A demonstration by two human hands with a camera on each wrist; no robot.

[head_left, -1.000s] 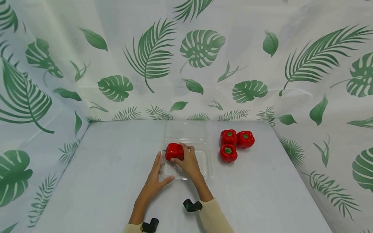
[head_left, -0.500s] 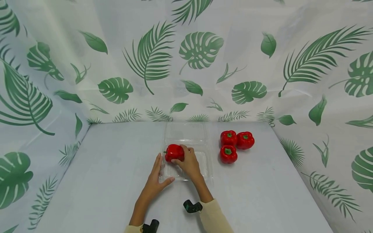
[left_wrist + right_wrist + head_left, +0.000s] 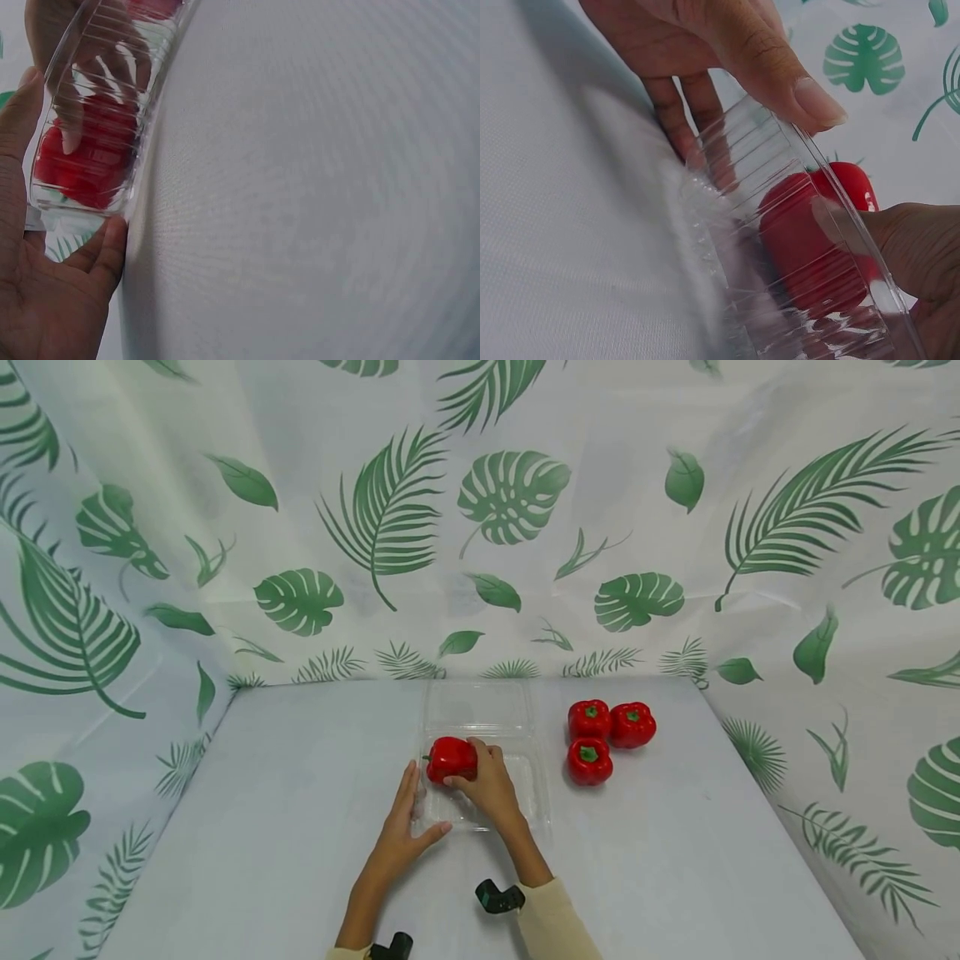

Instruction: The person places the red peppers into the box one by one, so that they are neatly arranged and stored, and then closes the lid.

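A glossy red bell pepper lies on its side, stem to the left, in the left part of a clear plastic clamshell container. My right hand grips the pepper's right end, thumb at the near side and fingers at the far side. Through the ribbed wall in the right wrist view, the pepper shows under my right thumb. My left hand rests at the container's left side, its fingers straight along the wall and its thumb spread toward the front edge. In the left wrist view, its fingertips touch the container's lower corner.
The container's lid is folded back flat behind the base. To the right, a group of red bell peppers stands on the white table, stems up. A leaf-patterned curtain encloses the back and sides.
Hands, pepper and container hold nearly the same places. The whole head view has shifted slightly downward.
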